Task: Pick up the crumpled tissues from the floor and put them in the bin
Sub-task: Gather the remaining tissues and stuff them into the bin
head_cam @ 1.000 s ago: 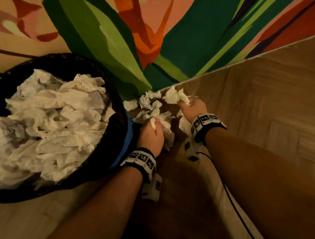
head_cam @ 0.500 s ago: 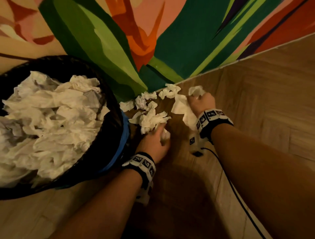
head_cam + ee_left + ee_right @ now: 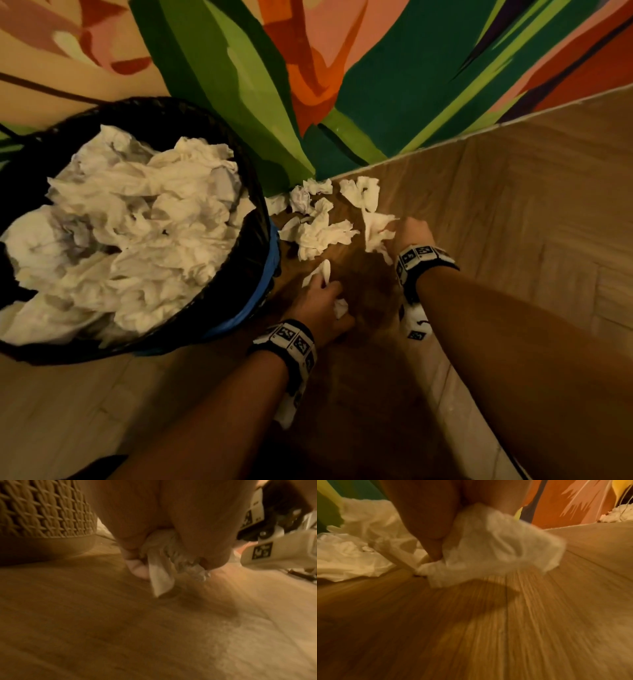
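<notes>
Both hands low over the pale wood-plank floor [image 3: 513, 205]. Left hand [image 3: 317, 305] clenched round a small white crumpled tissue [image 3: 161, 566]; ends poke out ahead of the knuckles and at the thumb side. Right hand [image 3: 412, 233] grips a larger white crumpled tissue [image 3: 496, 540], bunched between thumb and fingers, hanging just above the floor. Loose white crumpled tissues [image 3: 318, 229] lie on the floor just ahead of the left hand and left of the right hand, against the painted wall. Black-lined woven bin [image 3: 255, 219], heaped with white tissues, stands just left of the left hand.
</notes>
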Demonstrator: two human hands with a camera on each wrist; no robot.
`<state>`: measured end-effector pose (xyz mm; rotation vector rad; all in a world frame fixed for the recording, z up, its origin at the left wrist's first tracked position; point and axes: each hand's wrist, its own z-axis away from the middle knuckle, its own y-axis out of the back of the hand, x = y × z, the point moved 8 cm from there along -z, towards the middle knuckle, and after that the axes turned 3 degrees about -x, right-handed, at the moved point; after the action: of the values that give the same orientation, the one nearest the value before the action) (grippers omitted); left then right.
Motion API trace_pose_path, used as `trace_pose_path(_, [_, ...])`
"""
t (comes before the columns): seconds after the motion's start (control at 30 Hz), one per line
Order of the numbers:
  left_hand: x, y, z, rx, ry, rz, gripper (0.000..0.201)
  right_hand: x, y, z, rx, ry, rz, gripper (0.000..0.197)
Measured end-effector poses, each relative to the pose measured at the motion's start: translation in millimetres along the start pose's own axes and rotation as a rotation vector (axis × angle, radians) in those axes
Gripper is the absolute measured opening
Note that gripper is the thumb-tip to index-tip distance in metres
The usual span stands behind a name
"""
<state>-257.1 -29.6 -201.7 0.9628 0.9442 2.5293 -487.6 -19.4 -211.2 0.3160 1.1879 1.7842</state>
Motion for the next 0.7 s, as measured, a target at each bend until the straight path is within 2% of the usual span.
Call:
trace_pose_path(0.13, [7.1,15.5,7.7,0.018,0.048,0.024,0.041,-3.2,-7.8,16.4,-0.048,0.026,-0.005,0.031])
trace_pose_path(0.27, [23.1,36.0,28.9,0.113,-0.043,0.106,0.041,9.4,1.3,38.3,-0.001,-0.079,-0.113,0.045])
trace_pose_path(0.37, [45.5,57.8,53.9,0.163,-0.179,0.171,0.054,10.2,30.5,53.4,0.011,-0.076,-0.199,0.027])
trace_pose_path(0.43, [65.5,76.0,70.8,0.219,-0.282,0.143,0.046,-0.8,61.8,66.8,0.058,-0.02,-0.168,0.014])
trace_pose_path(0.5, [89.4,98.7,92.3,0.278,-0.381,0.112,0.025,-21.5,96.0,85.5,0.132,0.09,-0.222,0.016])
trace_pose_path(0.53, [103.2,112.2,104.1,0.296,-0.42,0.098,0.021,-35.4,114.1,97.9,0.165,0.161,-0.28,0.021])
trace_pose_path(0.63, [145.2,164.6,144.7,0.397,-0.537,0.117,0.021,-86.4,160.2,133.5,0.216,0.389,-0.311,0.028])
trace_pose_path(0.7, [165.0,210.8,181.1,0.537,-0.622,0.176,0.021,-116.6,190.6,158.0,0.274,0.417,-0.277,0.01])
